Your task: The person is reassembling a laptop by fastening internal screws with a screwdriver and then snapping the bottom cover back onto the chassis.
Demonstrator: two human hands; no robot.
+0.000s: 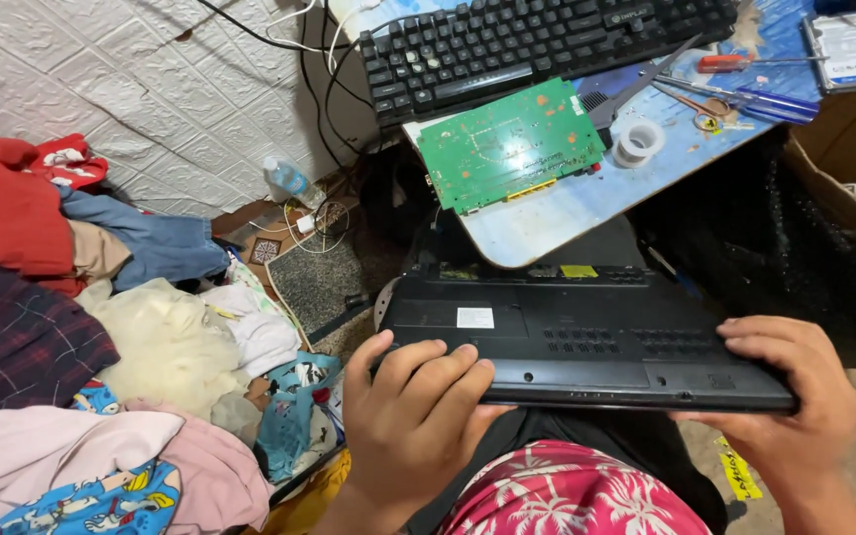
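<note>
A black laptop [587, 332] lies upside down across my lap, its underside with vents and a white label facing up. My left hand [410, 421] grips its near left corner, fingers curled over the bottom panel. At the near right corner my right hand [793, 396] holds the edge, fingers on top and thumb below. The laptop's far edge is tucked under the blue table [567, 213].
On the table lie a green circuit board [510, 144], a black keyboard [537, 45], a roll of white tape [638, 142], screwdrivers [745, 99] and a hard drive [849, 50]. A heap of clothes [101, 337] fills the left. A cardboard box [849, 178] stands at right.
</note>
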